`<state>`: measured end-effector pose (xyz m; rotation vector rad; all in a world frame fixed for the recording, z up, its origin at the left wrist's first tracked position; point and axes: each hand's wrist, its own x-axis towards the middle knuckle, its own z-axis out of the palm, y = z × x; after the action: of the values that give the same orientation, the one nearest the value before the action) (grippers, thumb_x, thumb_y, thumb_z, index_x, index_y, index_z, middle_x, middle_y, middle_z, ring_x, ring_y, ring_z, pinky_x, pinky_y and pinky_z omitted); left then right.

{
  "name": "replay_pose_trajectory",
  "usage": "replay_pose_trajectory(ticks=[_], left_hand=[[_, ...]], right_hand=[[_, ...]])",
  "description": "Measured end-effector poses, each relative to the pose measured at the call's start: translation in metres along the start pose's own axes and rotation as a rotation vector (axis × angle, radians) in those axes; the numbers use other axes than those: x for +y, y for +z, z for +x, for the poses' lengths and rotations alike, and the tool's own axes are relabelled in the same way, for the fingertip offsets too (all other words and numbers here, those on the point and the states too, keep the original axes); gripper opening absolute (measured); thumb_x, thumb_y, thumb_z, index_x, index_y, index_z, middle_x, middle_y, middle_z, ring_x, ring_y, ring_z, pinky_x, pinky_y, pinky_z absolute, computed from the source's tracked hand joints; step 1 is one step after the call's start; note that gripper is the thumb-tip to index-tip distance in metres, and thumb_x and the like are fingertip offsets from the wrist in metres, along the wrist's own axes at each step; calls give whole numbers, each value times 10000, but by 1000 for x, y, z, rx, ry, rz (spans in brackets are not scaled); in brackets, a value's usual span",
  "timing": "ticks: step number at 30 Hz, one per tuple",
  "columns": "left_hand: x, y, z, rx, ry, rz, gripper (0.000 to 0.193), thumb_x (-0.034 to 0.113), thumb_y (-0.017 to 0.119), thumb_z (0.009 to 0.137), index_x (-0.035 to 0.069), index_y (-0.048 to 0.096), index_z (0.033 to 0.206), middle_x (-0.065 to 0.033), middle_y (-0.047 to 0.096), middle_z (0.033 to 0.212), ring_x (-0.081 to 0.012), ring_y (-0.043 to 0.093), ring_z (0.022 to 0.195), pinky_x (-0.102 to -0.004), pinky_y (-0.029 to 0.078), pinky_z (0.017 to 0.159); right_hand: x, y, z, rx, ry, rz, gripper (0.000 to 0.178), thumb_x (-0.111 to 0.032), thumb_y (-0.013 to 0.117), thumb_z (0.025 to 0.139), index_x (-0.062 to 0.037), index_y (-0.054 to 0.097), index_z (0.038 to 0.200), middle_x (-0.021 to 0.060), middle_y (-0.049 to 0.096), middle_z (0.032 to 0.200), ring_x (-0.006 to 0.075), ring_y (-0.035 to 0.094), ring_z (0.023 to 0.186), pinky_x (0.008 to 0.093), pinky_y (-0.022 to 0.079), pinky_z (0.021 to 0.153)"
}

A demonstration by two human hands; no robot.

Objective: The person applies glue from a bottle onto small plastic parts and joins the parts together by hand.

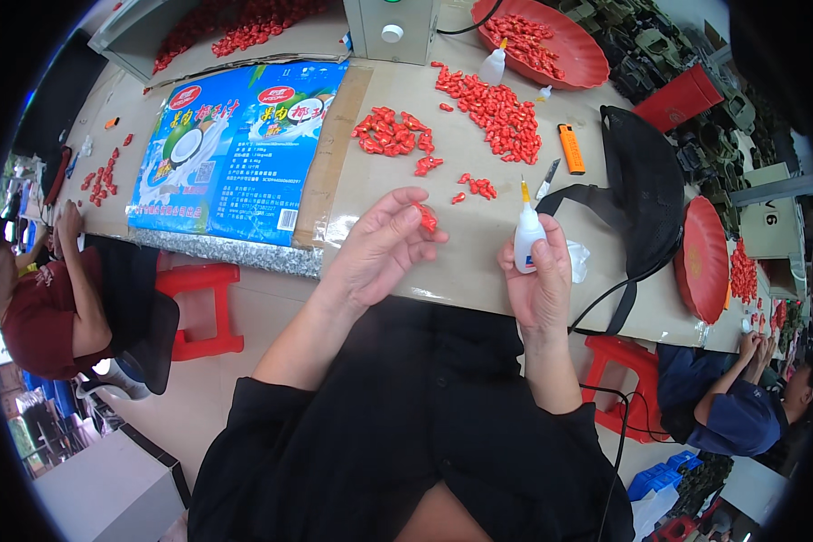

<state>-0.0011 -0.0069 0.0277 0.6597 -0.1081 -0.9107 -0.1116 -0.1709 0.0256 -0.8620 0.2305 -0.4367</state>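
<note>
Between the thumb and fingers of my left hand (381, 246) is a small glossy red piece (427, 217); its exact kind is too small to tell. My right hand (543, 280) grips a white glue bottle (526, 240) upright, its thin yellow-based nozzle pointing up. The two hands are apart above the table's near edge. Just beyond them lie a few loose red pieces (481, 187), a larger cluster (393, 133) and a wide heap (497, 117) of the same kind. A craft knife blade (548, 179) rests close to the bottle's nozzle.
An orange lighter (571, 149), a second glue bottle (493, 67) and a red tray (582, 68) of pieces lie farther back. At right are a black bag (641, 194) and another red tray (702, 262). A blue printed cardboard sheet (230, 154) covers the left. Co-workers sit on both sides.
</note>
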Motion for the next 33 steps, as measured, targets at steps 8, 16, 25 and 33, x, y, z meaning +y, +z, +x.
replay_pose_trajectory(ticks=[8,16,25,33], left_hand=[[-13,2,6,-107,27,108,336,8,585,766,6,467,1081,-104,573,922,-147,573,798,-240,474,684],[-17,11,10,-51,87,320,308,-20,578,760,-25,499,1058,-90,565,947,-162,575,857,-261,472,767],[-21,8,11,-34,241,616,330,-50,593,740,-16,518,1060,-52,554,936,-78,535,826,-207,447,749],[-29,11,13,103,272,717,321,-58,589,744,-30,495,1050,-54,553,902,-80,541,809,-190,456,741]], right_hand=[[-5,-7,7,0,21,364,253,-188,613,779,-53,508,964,55,530,846,134,461,690,253,359,605],[-10,-3,16,-6,-21,291,200,-166,563,816,-50,510,970,74,508,894,133,461,694,246,369,599],[-6,-7,13,-47,-134,61,254,-162,589,800,-32,463,979,79,493,901,112,458,701,240,388,620],[7,-7,9,-55,-324,-153,267,-151,600,791,-11,443,954,127,486,941,134,500,681,258,422,581]])
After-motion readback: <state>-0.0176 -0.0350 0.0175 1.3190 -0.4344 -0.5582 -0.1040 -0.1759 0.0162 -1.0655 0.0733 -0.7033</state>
